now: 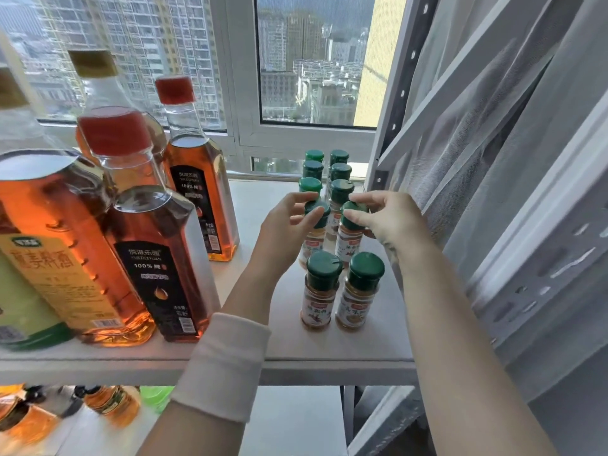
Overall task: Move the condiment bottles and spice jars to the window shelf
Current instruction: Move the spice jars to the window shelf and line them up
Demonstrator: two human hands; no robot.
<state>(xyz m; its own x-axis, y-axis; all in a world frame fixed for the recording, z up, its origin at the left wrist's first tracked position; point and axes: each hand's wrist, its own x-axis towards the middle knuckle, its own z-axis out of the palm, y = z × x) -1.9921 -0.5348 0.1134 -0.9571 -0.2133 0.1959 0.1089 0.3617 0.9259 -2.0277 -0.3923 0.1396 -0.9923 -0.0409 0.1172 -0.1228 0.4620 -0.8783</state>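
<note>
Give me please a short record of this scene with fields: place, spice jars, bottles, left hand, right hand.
place: window shelf
spice jars: ten green-capped jars in two columns, nearest pair untouched
bottles: amber bottles with red caps on the shelf's left
left hand: fingers on cap of left jar, fourth row from the window
right hand: fingers on cap of right jar, same row

Single head-worn wide-angle view, looking forward and down over the pale window shelf (250, 205) from close range. Amber glass bottles with red caps (148, 245) loom large at left, near the lens. White-framed window (296, 133) with a city view fills the top. Both forearms enter from the bottom edge. A lower shelf level shows beneath, bottom left.
</note>
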